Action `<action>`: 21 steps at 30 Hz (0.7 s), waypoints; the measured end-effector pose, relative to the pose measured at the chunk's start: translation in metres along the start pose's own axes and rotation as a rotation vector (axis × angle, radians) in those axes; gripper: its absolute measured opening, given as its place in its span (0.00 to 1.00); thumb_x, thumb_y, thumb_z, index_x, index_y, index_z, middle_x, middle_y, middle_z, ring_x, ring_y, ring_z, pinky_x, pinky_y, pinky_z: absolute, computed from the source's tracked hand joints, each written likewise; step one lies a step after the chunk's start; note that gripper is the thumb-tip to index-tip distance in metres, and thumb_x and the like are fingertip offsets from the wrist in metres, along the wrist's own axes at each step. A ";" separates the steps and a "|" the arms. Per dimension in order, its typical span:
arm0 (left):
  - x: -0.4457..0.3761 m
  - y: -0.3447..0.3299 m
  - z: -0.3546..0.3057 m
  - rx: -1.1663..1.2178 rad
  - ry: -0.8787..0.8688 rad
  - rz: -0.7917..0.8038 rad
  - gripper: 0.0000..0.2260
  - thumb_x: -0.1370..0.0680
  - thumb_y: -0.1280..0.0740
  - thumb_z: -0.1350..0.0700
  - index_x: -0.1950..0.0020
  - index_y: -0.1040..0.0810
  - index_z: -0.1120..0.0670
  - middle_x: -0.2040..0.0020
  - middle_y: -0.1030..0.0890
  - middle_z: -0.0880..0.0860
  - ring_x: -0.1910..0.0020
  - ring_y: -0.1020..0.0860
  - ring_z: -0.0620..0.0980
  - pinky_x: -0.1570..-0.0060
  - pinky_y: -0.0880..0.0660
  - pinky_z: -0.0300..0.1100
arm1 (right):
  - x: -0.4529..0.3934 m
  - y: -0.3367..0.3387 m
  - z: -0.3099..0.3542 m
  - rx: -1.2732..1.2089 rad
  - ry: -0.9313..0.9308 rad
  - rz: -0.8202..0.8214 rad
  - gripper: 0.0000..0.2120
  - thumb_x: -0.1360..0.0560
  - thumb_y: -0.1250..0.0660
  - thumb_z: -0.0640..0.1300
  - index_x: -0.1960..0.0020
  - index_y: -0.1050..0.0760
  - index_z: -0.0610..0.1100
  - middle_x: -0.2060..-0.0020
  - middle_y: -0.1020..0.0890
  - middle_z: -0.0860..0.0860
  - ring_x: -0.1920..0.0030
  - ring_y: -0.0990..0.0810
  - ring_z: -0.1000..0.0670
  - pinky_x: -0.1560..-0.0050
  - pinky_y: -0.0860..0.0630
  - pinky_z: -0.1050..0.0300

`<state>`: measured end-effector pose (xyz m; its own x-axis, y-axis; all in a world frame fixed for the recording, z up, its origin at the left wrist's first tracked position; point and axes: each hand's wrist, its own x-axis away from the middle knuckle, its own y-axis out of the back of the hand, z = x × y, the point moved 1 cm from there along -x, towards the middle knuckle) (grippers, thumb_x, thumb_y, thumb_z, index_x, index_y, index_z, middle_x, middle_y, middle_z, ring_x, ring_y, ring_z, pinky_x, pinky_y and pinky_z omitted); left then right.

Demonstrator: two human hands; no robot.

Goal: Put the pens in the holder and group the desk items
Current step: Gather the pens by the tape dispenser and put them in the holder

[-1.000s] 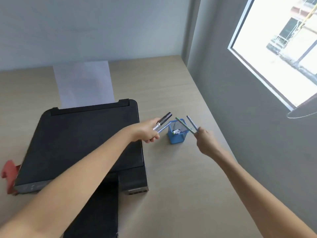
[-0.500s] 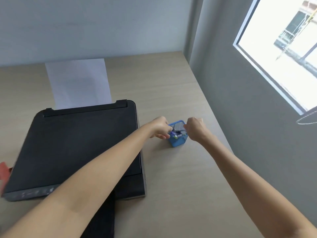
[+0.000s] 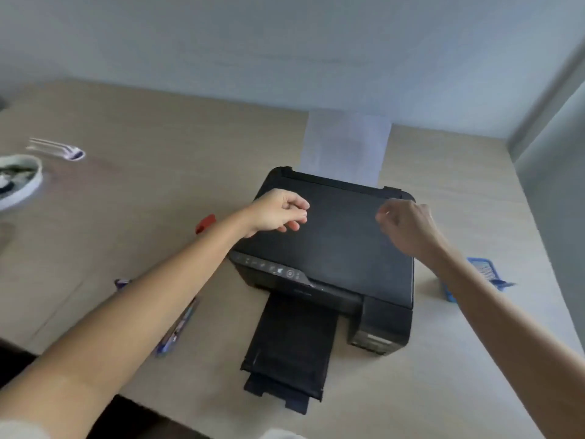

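Observation:
The blue mesh pen holder (image 3: 484,274) stands on the desk right of the black printer (image 3: 332,248), partly hidden by my right forearm. My left hand (image 3: 278,212) hovers over the printer lid's left side, fingers loosely curled, holding nothing. Over the lid's right side my right hand (image 3: 408,224) is likewise loosely curled and empty. A blue and purple pen (image 3: 177,327) lies on the desk left of the printer, below my left forearm. Another purple item (image 3: 122,282) shows just above that forearm.
A red object (image 3: 205,223) lies by the printer's left side. A white sheet (image 3: 345,147) stands in the printer's rear feed, and its output tray (image 3: 288,353) extends toward me. Far left are a white bowl (image 3: 19,182) and white sticks (image 3: 53,148). Walls bound the desk behind and right.
Both hands let the pens go into the holder and drew back left over the printer. The view swung left, bringing the desk's left side into sight.

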<state>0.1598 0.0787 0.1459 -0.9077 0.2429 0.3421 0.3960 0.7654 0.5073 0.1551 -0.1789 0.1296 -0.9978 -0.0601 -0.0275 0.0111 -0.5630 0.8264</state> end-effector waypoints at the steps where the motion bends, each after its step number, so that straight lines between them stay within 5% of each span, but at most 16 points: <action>1: 0.013 0.020 0.024 -0.006 0.043 -0.037 0.12 0.21 0.37 0.58 0.38 0.25 0.58 0.53 0.19 0.51 0.60 0.21 0.45 0.60 0.26 0.38 | 0.001 -0.012 0.023 -0.023 0.050 0.004 0.09 0.25 0.41 0.41 0.54 0.21 0.44 0.66 0.19 0.46 0.62 0.21 0.43 0.57 0.24 0.54; 6: 0.076 0.098 0.160 -0.136 0.337 -0.114 0.08 0.22 0.37 0.62 0.45 0.23 0.59 0.53 0.21 0.57 0.64 0.23 0.45 0.66 0.29 0.38 | 0.014 -0.081 0.131 -0.128 0.309 0.071 0.08 0.22 0.40 0.41 0.47 0.24 0.44 0.63 0.19 0.50 0.67 0.21 0.52 0.63 0.26 0.58; 12: 0.125 0.094 0.296 -0.169 0.574 -0.162 0.05 0.25 0.38 0.62 0.59 0.23 0.58 0.60 0.19 0.59 0.62 0.20 0.54 0.63 0.27 0.40 | 0.028 -0.187 0.202 -0.096 0.456 0.310 0.05 0.24 0.41 0.40 0.52 0.26 0.43 0.63 0.18 0.44 0.64 0.20 0.43 0.61 0.20 0.46; 17: 0.123 0.052 0.346 -0.304 0.584 -0.113 0.13 0.22 0.35 0.54 0.49 0.22 0.63 0.50 0.17 0.61 0.49 0.19 0.60 0.52 0.23 0.49 | 0.040 -0.272 0.215 0.070 0.395 0.578 0.08 0.24 0.42 0.39 0.50 0.25 0.43 0.59 0.18 0.42 0.59 0.19 0.41 0.57 0.20 0.46; 21: 0.118 0.040 0.359 -0.334 0.602 -0.175 0.10 0.21 0.39 0.58 0.47 0.22 0.63 0.46 0.18 0.61 0.47 0.19 0.61 0.52 0.22 0.49 | 0.052 -0.321 0.210 0.218 0.366 0.770 0.12 0.23 0.45 0.38 0.43 0.27 0.45 0.49 0.20 0.41 0.54 0.21 0.39 0.54 0.21 0.46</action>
<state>0.0187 0.3518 -0.0773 -0.7656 -0.3127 0.5621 0.3598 0.5163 0.7772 0.0855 0.1716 -0.0197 -0.6340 -0.6400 0.4342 0.6225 -0.0892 0.7775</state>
